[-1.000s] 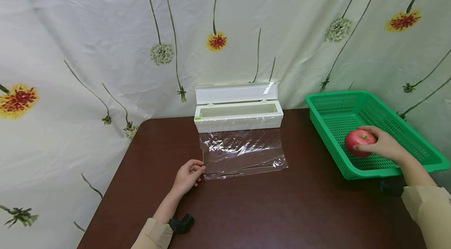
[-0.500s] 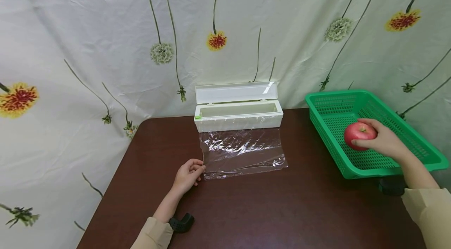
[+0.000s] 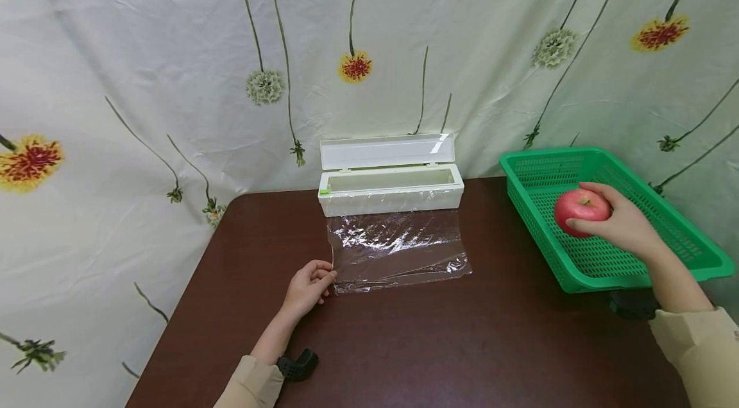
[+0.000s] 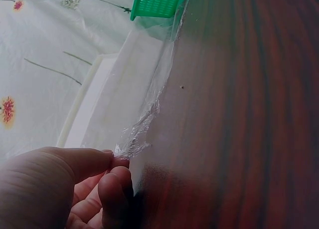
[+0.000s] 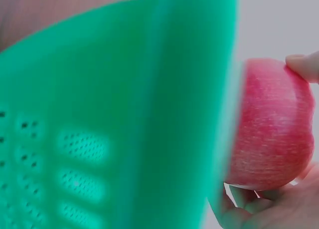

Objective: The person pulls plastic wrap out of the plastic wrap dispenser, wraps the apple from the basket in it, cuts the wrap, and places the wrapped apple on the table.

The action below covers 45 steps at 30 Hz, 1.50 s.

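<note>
A sheet of clear plastic wrap (image 3: 398,251) stretches over the table from the front of a white wrap dispenser box (image 3: 392,201). My left hand (image 3: 308,287) pinches the sheet's near left corner between thumb and fingers; the left wrist view shows the bunched film edge (image 4: 134,141) at the fingertips. On the right, my right hand (image 3: 626,225) grips a red apple (image 3: 580,212) by its sides, above the green basket (image 3: 612,283). In the right wrist view the thumb and fingers hold the apple (image 5: 271,124), and the basket's wall (image 5: 99,89) hides part of it.
The dispenser's lid (image 3: 387,153) stands raised toward the flowered cloth (image 3: 479,23) behind the table. Brown tabletop (image 3: 462,344) extends in front of the wrap and basket. A dark wrist device (image 3: 297,366) sits on the left wrist.
My right hand has lifted the apple from low in the basket and shifted slightly left and away. The left hand and the wrap have stayed in place.
</note>
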### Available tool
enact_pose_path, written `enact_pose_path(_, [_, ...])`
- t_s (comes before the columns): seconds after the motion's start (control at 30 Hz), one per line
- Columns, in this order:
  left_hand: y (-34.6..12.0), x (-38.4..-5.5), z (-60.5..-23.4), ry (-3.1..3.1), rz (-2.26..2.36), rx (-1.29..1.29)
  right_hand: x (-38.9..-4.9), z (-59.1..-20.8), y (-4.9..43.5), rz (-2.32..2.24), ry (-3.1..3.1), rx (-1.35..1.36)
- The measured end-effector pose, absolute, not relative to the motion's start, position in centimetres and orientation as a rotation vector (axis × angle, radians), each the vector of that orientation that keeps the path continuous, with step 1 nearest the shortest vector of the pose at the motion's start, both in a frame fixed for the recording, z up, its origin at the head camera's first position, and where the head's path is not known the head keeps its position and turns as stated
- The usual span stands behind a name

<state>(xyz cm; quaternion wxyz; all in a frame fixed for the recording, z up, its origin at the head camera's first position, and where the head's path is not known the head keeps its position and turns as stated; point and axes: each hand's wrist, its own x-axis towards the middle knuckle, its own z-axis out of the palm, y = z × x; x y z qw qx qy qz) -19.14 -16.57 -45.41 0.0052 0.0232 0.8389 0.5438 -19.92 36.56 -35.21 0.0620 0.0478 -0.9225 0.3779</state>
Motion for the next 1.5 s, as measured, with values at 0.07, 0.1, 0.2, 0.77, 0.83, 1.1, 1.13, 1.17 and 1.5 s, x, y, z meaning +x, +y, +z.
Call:
enact_pose_path(0.07, [-16.5, -19.1, -45.3, 2.626, 1.700, 0.064, -19.9, -35.0, 36.1, 1.142, -2.774, 0.142])
enact_pose_path(0.1, [-16.6, -19.1, -45.4, 2.626, 1.698, 0.060, -19.9, -34.9, 35.8, 1.144, -2.767, 0.143])
enact_pose_path(0.2, [-16.6, -19.3, -45.6, 2.631, 1.694, 0.064, -20.1, -34.7, 35.1, 1.155, -2.750, 0.147])
enact_pose_path(0.77, [-17.8, -21.2, -49.4, 2.629, 1.727, 0.046, -21.1, -34.1, 30.6, 1.281, -2.671, 0.219])
enact_pose_path(0.83, [-17.8, -21.2, -49.5, 2.629, 1.726, 0.049, -21.3, -34.1, 30.2, 1.295, -2.661, 0.229])
enact_pose_path(1.1, [-17.8, -21.2, -49.7, 2.627, 1.722, 0.038, -22.1, -34.5, 28.7, 1.333, -2.648, 0.268])
enact_pose_path(1.13, [-17.8, -21.2, -49.7, 2.627, 1.722, 0.040, -22.2, -34.5, 28.5, 1.336, -2.647, 0.273])
enact_pose_path(1.17, [-17.8, -21.2, -49.6, 2.629, 1.721, 0.041, -22.2, -34.5, 28.2, 1.337, -2.647, 0.274])
enact_pose_path(1.5, [-17.8, -21.1, -49.6, 2.634, 1.721, 0.053, -22.8, -33.8, 25.5, 1.356, -2.635, 0.300])
